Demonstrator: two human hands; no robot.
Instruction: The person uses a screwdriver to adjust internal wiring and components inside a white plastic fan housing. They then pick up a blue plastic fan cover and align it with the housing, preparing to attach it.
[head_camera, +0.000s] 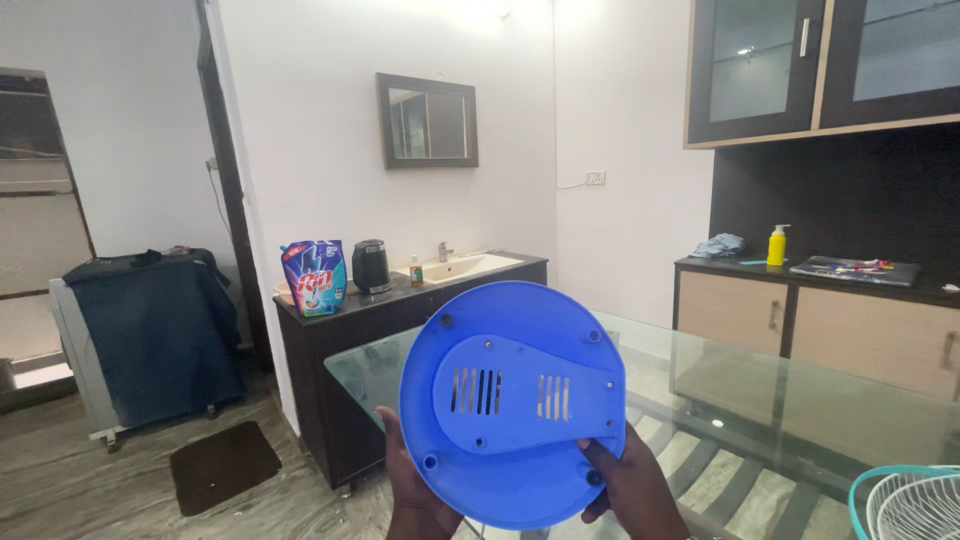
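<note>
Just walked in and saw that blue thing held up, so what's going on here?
A person is holding a round blue plastic cover up in front of them with both hands: the left hand grips its lower left edge, the right hand its lower right. Its slotted, screw-holed side faces the camera. Below it is a glass table, with a white wire grille at the right corner.
</note>
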